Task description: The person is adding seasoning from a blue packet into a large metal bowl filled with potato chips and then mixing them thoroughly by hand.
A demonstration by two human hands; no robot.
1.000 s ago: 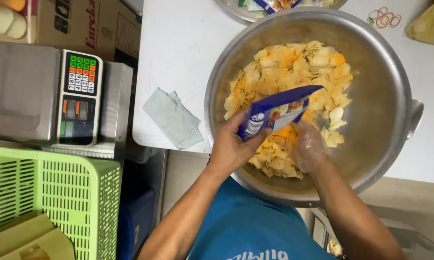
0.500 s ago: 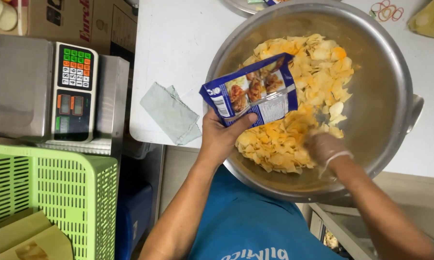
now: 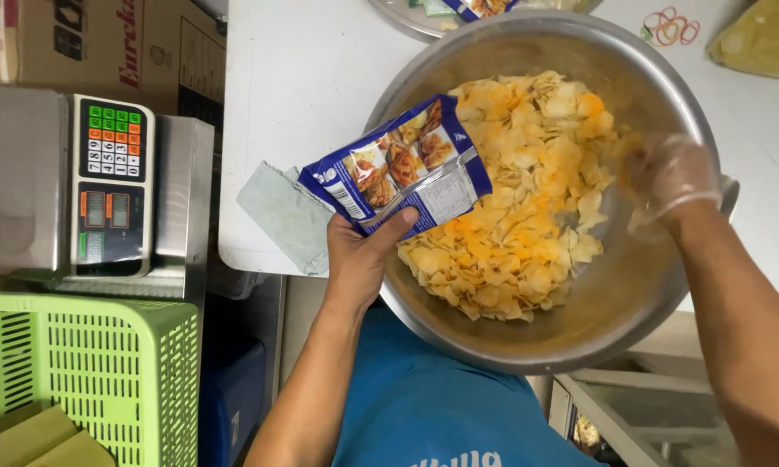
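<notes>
The left hand (image 3: 361,259) pinches the lower edge of a light, crinkly, slippery blue snack bag (image 3: 398,169) over the rim of a steel bowl (image 3: 493,342) of fragile chips (image 3: 515,190) on the white desk (image 3: 303,78), while the gloved right hand (image 3: 670,177) curls loosely among the chips, grip unclear.

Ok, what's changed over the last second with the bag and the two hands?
The left hand has lifted the blue snack bag from the middle of the bowl toward its left rim, picture side up. The gloved right hand has moved from the chips beside the bag toward the right wall. The metal bowl and scale stayed put.
</notes>
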